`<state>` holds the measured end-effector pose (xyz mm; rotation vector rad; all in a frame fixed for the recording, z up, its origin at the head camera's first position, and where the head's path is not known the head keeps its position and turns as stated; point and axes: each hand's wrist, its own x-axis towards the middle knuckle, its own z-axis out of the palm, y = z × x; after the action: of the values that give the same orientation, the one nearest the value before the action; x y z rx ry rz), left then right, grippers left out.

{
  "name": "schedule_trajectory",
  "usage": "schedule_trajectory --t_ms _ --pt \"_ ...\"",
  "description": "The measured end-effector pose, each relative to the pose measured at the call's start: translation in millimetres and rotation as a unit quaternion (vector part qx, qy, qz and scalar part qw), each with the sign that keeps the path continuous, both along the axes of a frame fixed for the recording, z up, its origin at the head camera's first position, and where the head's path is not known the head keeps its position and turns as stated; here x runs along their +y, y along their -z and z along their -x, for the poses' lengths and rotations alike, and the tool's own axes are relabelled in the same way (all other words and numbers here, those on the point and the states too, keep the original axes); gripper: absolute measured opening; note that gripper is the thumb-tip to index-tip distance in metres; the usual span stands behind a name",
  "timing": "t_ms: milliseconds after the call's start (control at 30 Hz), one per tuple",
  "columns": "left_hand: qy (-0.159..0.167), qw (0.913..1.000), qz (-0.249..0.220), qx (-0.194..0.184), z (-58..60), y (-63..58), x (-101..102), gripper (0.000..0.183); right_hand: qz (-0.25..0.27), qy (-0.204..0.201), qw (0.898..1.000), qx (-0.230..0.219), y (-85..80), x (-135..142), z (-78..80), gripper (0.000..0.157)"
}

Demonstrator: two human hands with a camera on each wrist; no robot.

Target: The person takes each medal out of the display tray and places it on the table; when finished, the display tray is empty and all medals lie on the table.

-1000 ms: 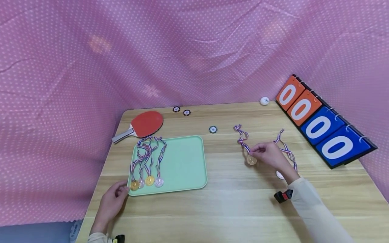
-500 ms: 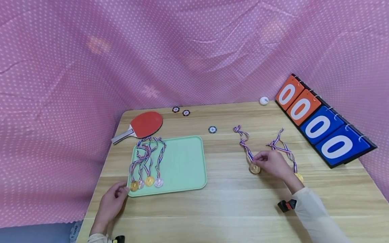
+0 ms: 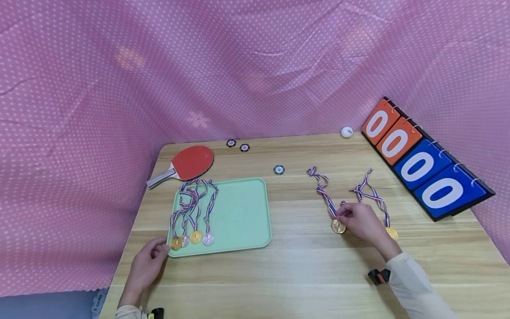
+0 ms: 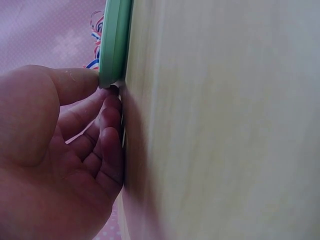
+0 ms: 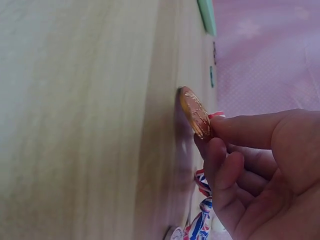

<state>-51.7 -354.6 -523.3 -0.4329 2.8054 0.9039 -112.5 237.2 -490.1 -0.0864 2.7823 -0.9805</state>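
My right hand [image 3: 360, 221] pinches a gold-coloured medal [image 3: 338, 226] between thumb and fingertips, near where its striped ribbon [image 3: 326, 197] joins. In the right wrist view the medal [image 5: 195, 112] is tilted, its lower edge close to the table. That ribbon stretches away over the wood. My left hand [image 3: 146, 262] grips the near left corner of a pale green tray [image 3: 243, 217]; in the left wrist view the thumb lies on the tray's rim [image 4: 114, 45] with fingers below. Several gold and silver medals [image 3: 195, 237] with tangled ribbons lie along the tray's left side.
Beside my right wrist lies another gold medal [image 3: 392, 233] with its ribbon [image 3: 372, 195], partly covered by the hand. A red table tennis bat [image 3: 194, 162], several poker chips [image 3: 279, 170], a white ball [image 3: 347, 132] and a flip scoreboard [image 3: 418, 166] stand around the back and right.
My right hand has drawn the medal toward the table's front and slightly right, its ribbon straightening behind. The left hand and tray stay in place.
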Motion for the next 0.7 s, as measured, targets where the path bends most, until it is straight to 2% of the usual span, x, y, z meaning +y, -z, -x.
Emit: schedule_trajectory --t_ms 300,700 --pt "0.0 1.0 0.0 -0.003 -0.2 0.2 -0.5 0.05 -0.02 0.01 1.0 0.016 6.5 0.0 -4.4 0.003" --pt "-0.004 1.0 -0.003 -0.003 -0.1 -1.3 0.8 0.049 -0.03 0.002 0.999 0.024 7.9 -3.0 -9.0 0.004"
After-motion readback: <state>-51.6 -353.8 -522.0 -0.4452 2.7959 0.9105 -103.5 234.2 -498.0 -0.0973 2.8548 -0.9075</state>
